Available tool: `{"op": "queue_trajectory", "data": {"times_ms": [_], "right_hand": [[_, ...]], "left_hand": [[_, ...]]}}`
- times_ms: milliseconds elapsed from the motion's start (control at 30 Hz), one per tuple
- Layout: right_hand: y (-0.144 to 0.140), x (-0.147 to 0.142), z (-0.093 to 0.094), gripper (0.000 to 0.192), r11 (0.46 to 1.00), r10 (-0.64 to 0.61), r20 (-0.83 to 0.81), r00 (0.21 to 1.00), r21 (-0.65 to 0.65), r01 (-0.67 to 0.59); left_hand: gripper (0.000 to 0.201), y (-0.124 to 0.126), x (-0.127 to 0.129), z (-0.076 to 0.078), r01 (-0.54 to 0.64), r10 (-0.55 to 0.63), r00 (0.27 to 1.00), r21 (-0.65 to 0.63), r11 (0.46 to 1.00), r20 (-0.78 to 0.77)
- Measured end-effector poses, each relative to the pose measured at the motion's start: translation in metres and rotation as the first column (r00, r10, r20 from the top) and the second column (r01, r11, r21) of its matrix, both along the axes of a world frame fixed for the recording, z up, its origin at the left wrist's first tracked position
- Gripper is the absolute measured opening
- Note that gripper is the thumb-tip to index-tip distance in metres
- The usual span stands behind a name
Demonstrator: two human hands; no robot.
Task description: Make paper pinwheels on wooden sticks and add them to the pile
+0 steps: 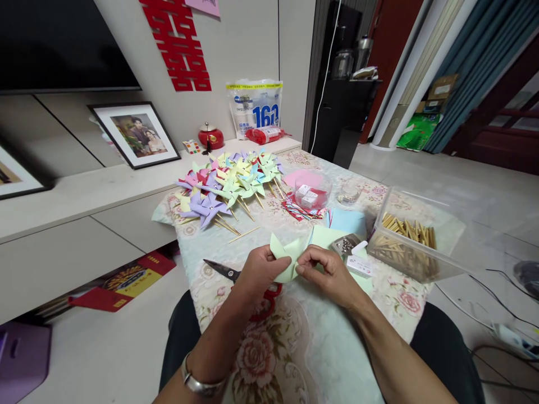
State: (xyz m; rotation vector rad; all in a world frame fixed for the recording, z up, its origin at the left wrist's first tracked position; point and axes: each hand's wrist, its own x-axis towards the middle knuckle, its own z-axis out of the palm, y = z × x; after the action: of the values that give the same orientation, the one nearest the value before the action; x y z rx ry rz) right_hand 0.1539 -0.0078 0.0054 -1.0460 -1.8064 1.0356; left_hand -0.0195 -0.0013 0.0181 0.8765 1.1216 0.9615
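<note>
Above the near part of the table, a light green paper pinwheel (288,252), partly folded, is held between both hands. My left hand (265,266) grips its left side with thumb and fingers closed. On its right edge, my right hand (322,269) pinches with thumb and forefinger; whether a small pin is in that pinch is too small to tell. Scissors (225,270) with red handles lie beneath my left forearm, blades to the left. Just right of my right hand are an open box of metal pins (346,245) and a white small box (359,265), on green paper sheets (326,237).
Finished pinwheels (231,182) on sticks pile at the table's back left, near a loose stick (244,234). A clear plastic bin (404,264) of wooden sticks (410,231) stands right. Blue paper (347,220) and a round clear container (310,192) lie behind my hands.
</note>
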Motion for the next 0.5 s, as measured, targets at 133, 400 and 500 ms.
{"op": "queue_trajectory", "data": {"times_ms": [133, 400, 500], "right_hand": [[-0.0004, -0.0003, -0.0008, 0.014, 0.994, -0.031, 0.009, 0.999, -0.104, 0.032], [0.0002, -0.0027, -0.0024, 0.018, 0.965, -0.081, 0.025, 0.996, -0.248, 0.084], [0.0008, -0.0027, -0.0039, 0.016, 0.966, -0.091, 0.042, 0.995, -0.239, 0.098]], "left_hand": [[0.029, -0.0008, 0.0024, -0.0022, 0.012, -0.012, 0.999, 0.004, 1.0, -0.031], [0.024, -0.0024, 0.0034, -0.0005, 0.022, -0.023, 0.999, -0.013, 1.0, -0.047], [0.024, -0.0031, 0.0034, 0.002, 0.023, -0.024, 0.998, -0.013, 1.0, -0.056]]}}
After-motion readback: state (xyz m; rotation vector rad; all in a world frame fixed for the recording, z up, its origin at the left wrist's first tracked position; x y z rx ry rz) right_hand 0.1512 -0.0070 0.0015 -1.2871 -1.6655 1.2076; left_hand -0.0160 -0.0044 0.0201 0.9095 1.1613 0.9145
